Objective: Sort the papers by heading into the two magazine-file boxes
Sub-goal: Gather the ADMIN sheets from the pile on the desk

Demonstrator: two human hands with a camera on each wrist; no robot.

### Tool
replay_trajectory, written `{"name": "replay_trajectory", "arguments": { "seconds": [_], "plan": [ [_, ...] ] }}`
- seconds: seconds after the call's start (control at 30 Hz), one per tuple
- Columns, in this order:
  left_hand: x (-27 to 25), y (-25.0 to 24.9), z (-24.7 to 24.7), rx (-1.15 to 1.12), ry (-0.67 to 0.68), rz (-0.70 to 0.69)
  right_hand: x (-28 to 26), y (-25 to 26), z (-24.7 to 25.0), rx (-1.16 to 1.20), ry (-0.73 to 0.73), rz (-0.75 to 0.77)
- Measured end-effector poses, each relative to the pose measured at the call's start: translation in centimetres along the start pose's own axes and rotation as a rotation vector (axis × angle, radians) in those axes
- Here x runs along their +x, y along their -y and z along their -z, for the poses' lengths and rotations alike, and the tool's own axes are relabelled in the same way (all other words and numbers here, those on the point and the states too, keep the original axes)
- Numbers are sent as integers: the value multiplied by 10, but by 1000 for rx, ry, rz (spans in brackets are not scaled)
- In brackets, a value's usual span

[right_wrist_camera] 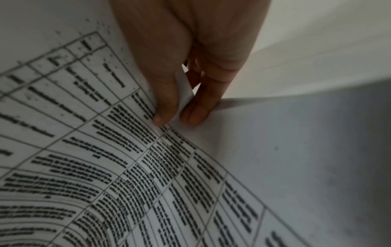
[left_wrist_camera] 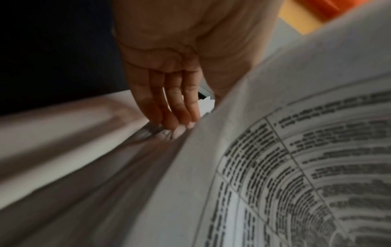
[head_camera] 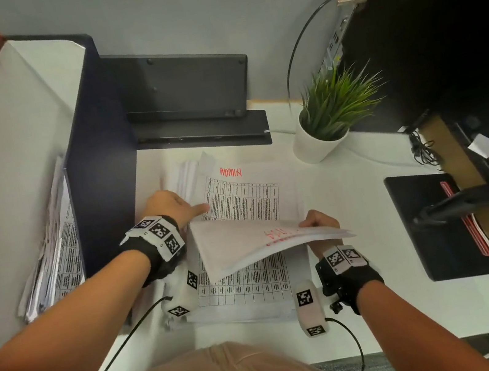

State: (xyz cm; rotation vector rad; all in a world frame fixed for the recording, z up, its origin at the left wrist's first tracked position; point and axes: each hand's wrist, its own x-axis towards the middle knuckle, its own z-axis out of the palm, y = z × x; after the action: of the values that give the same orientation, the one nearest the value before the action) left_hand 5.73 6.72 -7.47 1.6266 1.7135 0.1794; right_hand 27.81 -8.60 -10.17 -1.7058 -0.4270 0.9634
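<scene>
Right hand (head_camera: 318, 221) pinches the right edge of a thin lifted sheaf (head_camera: 262, 240), red heading on it unreadable; the left hand (head_camera: 172, 207), fingers straight, presses the far-left of the desk pile (head_camera: 249, 200), whose exposed sheet is headed ADMIN. Left of these, a dark file box (head_camera: 97, 161) stands beside a white one holding papers (head_camera: 50, 250).

Left wrist view: straight fingers (left_wrist_camera: 175, 107) touch sheet edges.

Right wrist view: thumb and fingers (right_wrist_camera: 196, 113) nip paper. Likely light, floppy and slippery; support the sheaf along both edges.

Potted plant (head_camera: 327, 116) in a white pot (grassy green leaves). Left of it, a dark stand (head_camera: 189, 97); right, a black mouse pad (head_camera: 437, 224).
</scene>
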Motion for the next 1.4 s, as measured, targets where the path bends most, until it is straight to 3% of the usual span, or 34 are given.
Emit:
{"name": "replay_trajectory", "arguments": {
  "seconds": [0.23, 0.37, 0.43, 0.5, 0.6, 0.73, 0.83, 0.93, 0.97, 1.13, 1.27, 1.4],
  "plan": [
    [-4, 2, -2, 16, -62, -101, 0, 5, 0, 27, -32, 3],
    [-8, 5, -1, 6, -49, -212, 4, 12, 2, 281, -19, -226],
    [-13, 3, -2, -174, -58, -330, 1, 12, -2, 218, -85, -115],
    [-22, -1, -4, -373, -37, -366, -3, 11, -4, -82, -107, 38],
    [-33, -4, -2, -516, 12, -331, -3, 12, -2, -363, -119, 82],
    [-41, -7, 4, -693, 133, -258, -4, 14, -6, -208, -136, 248],
    [-42, -9, 5, -712, 182, -213, -6, 14, -6, -92, -69, 232],
    [-40, -8, 7, -712, 206, -184, -1, 12, -6, -416, -12, 201],
    [-38, -8, 7, -716, 207, -166, 1, 10, -5, -425, -25, 199],
    [-38, -8, 5, -879, 231, -43, 3, 7, -8, -275, -94, 113],
    [-39, -10, 5, -849, 340, -141, 1, 28, -21, -141, -165, 173],
    [-42, -18, 5, -505, 173, -338, -7, 54, -35, -51, -192, 260]
  ]
}}
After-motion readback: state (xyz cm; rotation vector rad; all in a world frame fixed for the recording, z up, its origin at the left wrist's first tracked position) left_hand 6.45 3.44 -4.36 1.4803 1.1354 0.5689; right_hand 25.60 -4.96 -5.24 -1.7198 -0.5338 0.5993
